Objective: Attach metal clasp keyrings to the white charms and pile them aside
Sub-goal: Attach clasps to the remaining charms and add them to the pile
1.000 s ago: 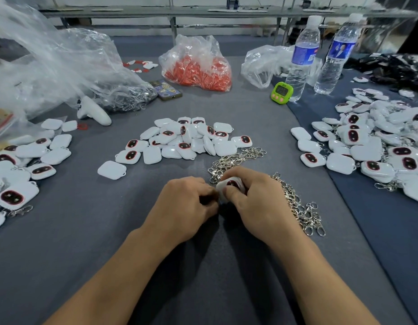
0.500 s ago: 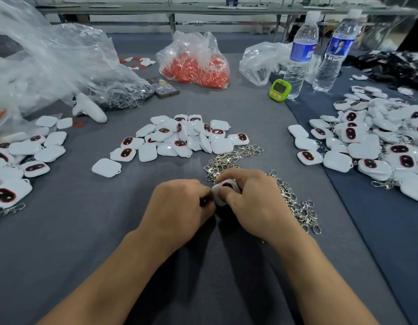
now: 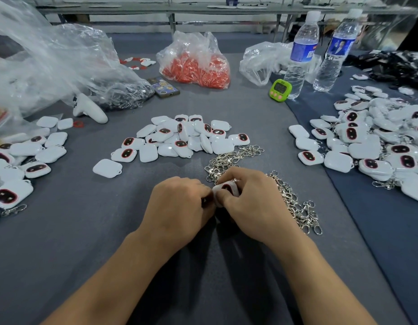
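Observation:
My right hand [image 3: 251,205] grips a white charm [image 3: 226,187] with a dark red-rimmed face, just above the grey cloth. My left hand [image 3: 179,207] is curled against the charm's left edge, pinching something small that its fingers hide. A heap of metal clasp keyrings [image 3: 294,202] lies right of my hands, with more keyrings [image 3: 229,159] just beyond them. Loose white charms [image 3: 184,139] are piled ahead at the centre. Charms with clasps on them [image 3: 376,146] are piled at the right, and another pile of charms [image 3: 18,160] lies at the left.
Two water bottles [image 3: 299,55] and a green timer [image 3: 280,89] stand at the back right. A bag of red parts [image 3: 196,64], a phone [image 3: 163,86], a white controller [image 3: 89,110] and big clear plastic bags [image 3: 50,64] lie at the back.
Both hands stay together on the charm with only small finger shifts. The view has tilted slightly.

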A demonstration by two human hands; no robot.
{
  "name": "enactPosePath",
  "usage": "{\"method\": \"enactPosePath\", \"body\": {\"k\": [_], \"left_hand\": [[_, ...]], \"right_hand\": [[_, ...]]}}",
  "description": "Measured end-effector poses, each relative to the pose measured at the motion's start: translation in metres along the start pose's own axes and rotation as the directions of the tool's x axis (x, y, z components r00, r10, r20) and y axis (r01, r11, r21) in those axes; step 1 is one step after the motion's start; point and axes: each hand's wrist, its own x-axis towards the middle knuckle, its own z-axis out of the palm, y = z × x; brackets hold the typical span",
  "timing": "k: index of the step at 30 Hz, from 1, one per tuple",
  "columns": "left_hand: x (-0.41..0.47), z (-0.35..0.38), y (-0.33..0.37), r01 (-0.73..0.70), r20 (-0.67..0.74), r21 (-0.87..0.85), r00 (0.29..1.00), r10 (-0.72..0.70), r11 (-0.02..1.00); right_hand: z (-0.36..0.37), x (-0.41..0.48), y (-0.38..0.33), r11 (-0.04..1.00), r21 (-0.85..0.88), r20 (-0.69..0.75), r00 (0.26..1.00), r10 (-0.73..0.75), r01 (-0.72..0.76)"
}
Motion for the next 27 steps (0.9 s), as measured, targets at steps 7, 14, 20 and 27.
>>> {"method": "enactPosePath", "body": {"k": [7, 14, 20, 27], "left_hand": [[-0.003, 0.000, -0.001, 0.072, -0.029, -0.031, 0.997, -0.073, 0.997], [0.000, -0.008, 0.002, 0.314, -0.002, -0.498, 0.932, -0.364, 0.808], [0.008, -0.003, -0.004, 0.437, 0.205, -0.791, 0.850, -0.486, 0.429], [0.010, -0.006, -0.003, 0.424, 0.273, -0.851, 0.862, -0.428, 0.311]], "right_hand": [[-0.002, 0.001, -0.001, 0.993, 0.103, 0.055, 0.997, 0.055, -0.061], [-0.007, 0.004, -0.002, 0.848, 0.480, 0.127, 0.974, 0.187, -0.225], [-0.013, 0.006, -0.006, 0.636, 0.692, 0.248, 0.940, 0.235, -0.342], [-0.014, 0.007, -0.004, 0.540, 0.746, 0.330, 0.921, 0.208, -0.390]]}}
